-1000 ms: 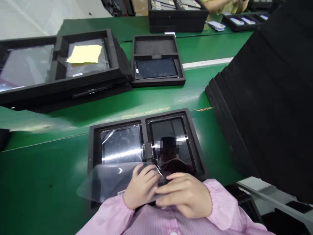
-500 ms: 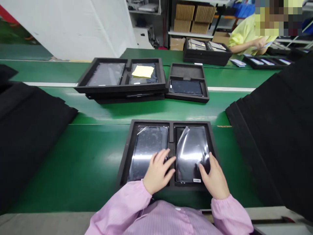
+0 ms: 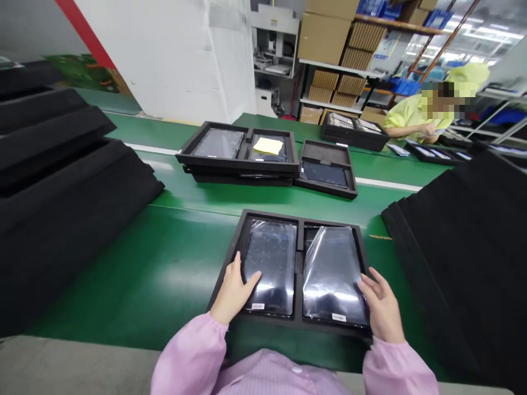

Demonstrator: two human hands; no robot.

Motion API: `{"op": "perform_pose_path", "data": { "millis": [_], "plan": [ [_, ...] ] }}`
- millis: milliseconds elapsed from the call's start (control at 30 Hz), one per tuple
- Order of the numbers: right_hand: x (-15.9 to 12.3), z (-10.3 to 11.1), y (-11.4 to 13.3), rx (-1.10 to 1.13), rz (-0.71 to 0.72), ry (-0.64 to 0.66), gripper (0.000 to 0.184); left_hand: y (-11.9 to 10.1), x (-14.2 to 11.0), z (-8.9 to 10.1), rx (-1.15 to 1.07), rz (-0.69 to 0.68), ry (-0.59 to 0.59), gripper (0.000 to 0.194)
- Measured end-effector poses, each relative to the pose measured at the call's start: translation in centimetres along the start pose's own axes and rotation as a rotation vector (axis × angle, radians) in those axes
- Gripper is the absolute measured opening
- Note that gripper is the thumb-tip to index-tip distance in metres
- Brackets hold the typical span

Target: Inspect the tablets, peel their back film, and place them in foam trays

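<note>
Head view: white labels (image 3: 258,306) on both near screens (image 3: 272,263), print unreadable.

One near tray (image 3: 298,296) holds two screens (image 3: 269,263) and two white labels (image 3: 258,306).

The black, rectangular two-compartment tray (image 3: 301,236) looks like matt foam; the clear plastic film (image 3: 331,263) in its right compartment is glossy. The flat green counter (image 3: 164,274) shines smoothly; the yellow slip (image 3: 268,146) looks like matt paper.

Tray (image 3: 300,262) black; panels (image 3: 270,263) dark, labels (image 3: 257,306) white; bench (image 3: 177,280) green; sleeves (image 3: 196,351) pink.
</note>
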State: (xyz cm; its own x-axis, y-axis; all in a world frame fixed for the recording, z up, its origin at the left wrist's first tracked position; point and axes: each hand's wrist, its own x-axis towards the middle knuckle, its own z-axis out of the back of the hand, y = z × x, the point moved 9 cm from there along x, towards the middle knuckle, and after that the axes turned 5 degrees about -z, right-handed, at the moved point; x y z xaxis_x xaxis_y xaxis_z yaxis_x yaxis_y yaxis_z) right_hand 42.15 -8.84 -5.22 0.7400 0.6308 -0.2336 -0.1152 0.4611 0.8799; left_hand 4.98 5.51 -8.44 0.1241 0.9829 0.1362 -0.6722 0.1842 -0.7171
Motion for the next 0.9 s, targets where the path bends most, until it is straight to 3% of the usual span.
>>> {"op": "perform_pose_path", "data": {
  "millis": [67, 133, 233, 300, 367, 467, 567, 667, 800, 900],
  "plan": [
    [-0.1, -0.3, 0.7, 0.111, -0.084, 0.102, 0.083, 0.8, 0.9, 1.1, -0.184, 0.050, -0.001, 0.071],
    [-0.5, -1.2, 1.5, 0.181, -0.157, 0.211, 0.071, 0.9, 1.5, 1.3, -0.405, 0.145, 0.073, 0.061],
    [-1.0, -1.7, 3.4, 0.169, -0.125, 0.270, 0.050, -0.6, 1.1, -0.8, -0.757, 0.381, 0.355, 0.045],
    [-1.3, -1.7, 4.2, 0.180, -0.103, 0.291, 0.049, -1.6, 0.4, -2.0, -0.884, 0.552, 0.459, 0.044],
    [-1.5, -1.7, 4.4, 0.232, -0.118, 0.320, 0.054, -1.8, 0.0, -2.4, -0.938, 0.670, 0.454, 0.045],
    [-2.1, -2.7, 4.6, 0.323, -0.166, 0.409, 0.058, -1.8, -0.2, -2.5, -0.980, 0.741, 0.429, 0.038],
    [-2.7, -5.4, 4.7, 0.402, -0.180, 0.466, 0.057, -2.1, -0.2, -2.2, -1.019, 0.742, 0.426, 0.029],
    [-3.6, -9.4, 4.5, 0.439, -0.122, 0.497, 0.058, -2.8, -0.2, -2.1, -1.089, 0.725, 0.455, 0.028],
    [-5.2, -14.9, 4.1, 0.335, -0.003, 0.566, 0.066, -2.8, -0.4, -2.5, -1.143, 0.743, 0.463, 0.033],
    [-5.4, -16.8, 4.2, 0.226, 0.055, 0.556, 0.066, -2.3, -0.6, -3.0, -1.129, 0.775, 0.444, 0.039]
  ]
}}
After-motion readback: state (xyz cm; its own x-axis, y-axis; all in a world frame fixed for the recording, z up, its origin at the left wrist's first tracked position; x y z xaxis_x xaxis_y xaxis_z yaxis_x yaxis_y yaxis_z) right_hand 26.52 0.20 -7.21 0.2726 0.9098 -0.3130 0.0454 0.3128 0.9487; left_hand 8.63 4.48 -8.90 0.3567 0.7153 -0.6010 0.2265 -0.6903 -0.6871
